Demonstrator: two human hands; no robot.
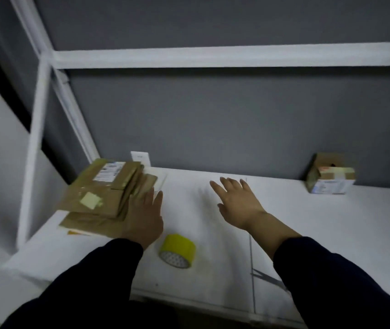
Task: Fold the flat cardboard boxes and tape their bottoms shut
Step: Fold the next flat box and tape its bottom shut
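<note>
Dark navy left sleeve (87, 281), matching right sleeve (336, 271), plain cuffs at wrists, bare left grip (145, 217), bare right grip (239, 203)

We are seeing brown flat cardboard boxes (105, 191) bearing pale yellow tape patches at far left, a yellow tape roll (177, 251) near us, on a white table (319, 233); dark navy sleeves (345, 279).

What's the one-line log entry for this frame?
left hand: open, at flat box stack | right hand: open, over table | tape roll: untouched | folded box: far right
</note>
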